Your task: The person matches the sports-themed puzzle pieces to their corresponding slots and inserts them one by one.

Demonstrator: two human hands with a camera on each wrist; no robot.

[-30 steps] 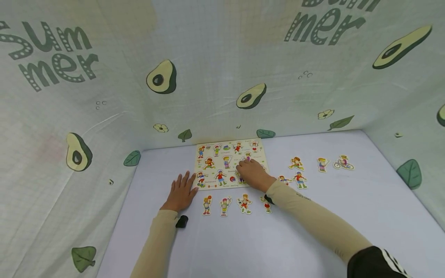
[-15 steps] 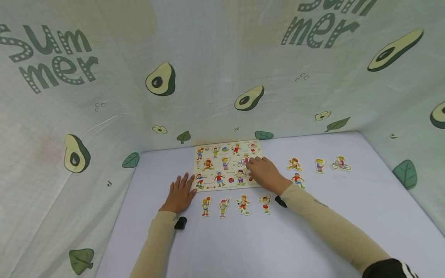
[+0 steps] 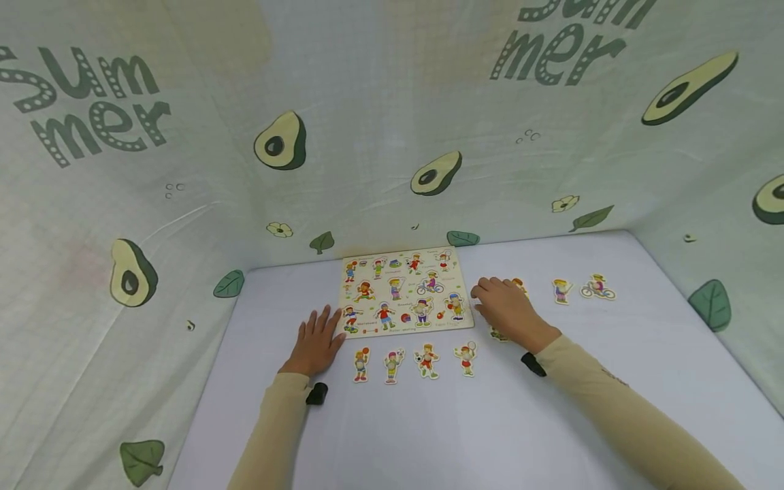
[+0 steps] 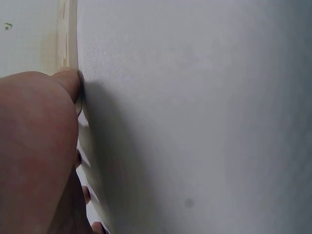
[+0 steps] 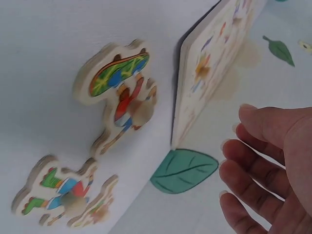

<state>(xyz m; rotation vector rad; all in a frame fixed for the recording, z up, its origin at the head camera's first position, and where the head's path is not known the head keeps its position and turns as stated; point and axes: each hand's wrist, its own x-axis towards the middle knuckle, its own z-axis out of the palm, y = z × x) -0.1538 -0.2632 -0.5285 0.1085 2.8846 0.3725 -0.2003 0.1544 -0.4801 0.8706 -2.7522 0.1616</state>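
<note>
In the head view, my left hand (image 3: 312,347) lies with spread fingers on the table, its thumb at the left edge of the picture puzzle board (image 3: 468,299). The left wrist view shows that thumb (image 4: 68,83) against the board's pale side. My right hand (image 3: 514,313) hovers right of the board, above loose puzzle pieces. Its fingers are loosely bent and hold nothing in the right wrist view. Below it lie a skateboarder piece (image 5: 129,105), a roller skater piece (image 5: 70,195) and a runner piece (image 5: 100,207), each with a round knob. The hand partly hides them in the head view.
Several loose figure pieces, among them a footballer piece (image 3: 427,361) and a tennis player piece (image 3: 467,358), form a row before the board. Farther right lie a purple-trousered figure (image 3: 561,291) and a cyclist piece (image 3: 598,287). A printed cloth (image 3: 355,204) rises behind the table.
My right hand has moved right, off the board to the loose pieces beside it. The cyclist and lower right figures on the board are now uncovered. My left hand has stayed in place.
</note>
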